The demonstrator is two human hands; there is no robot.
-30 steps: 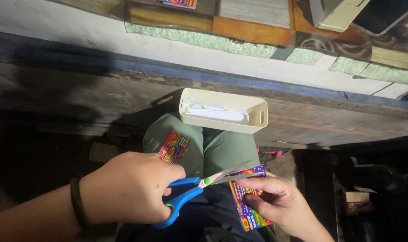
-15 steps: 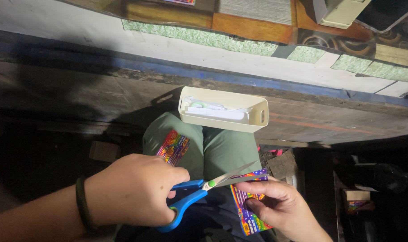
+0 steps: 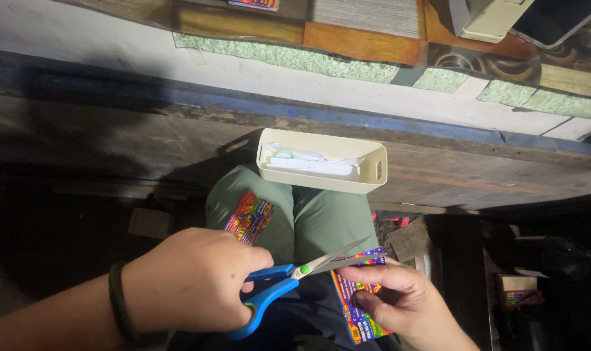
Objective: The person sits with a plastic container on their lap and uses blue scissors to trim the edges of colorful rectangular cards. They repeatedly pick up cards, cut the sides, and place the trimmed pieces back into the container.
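Cream tray (image 3: 321, 175) (on knees) beyond blue scissors (image 3: 289, 283), card (image 3: 359, 305).

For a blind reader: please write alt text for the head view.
A left hand works blue scissors into a colourful packet held by the right hand. Another packet lies on a knee, by a cream tray.

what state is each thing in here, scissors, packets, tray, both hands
scissors: blades slightly open at the packet's top edge
colourful packet: pinched upright
second packet: lying on the knee
cream tray: holds white items
left hand: gripping scissors
right hand: gripping packet
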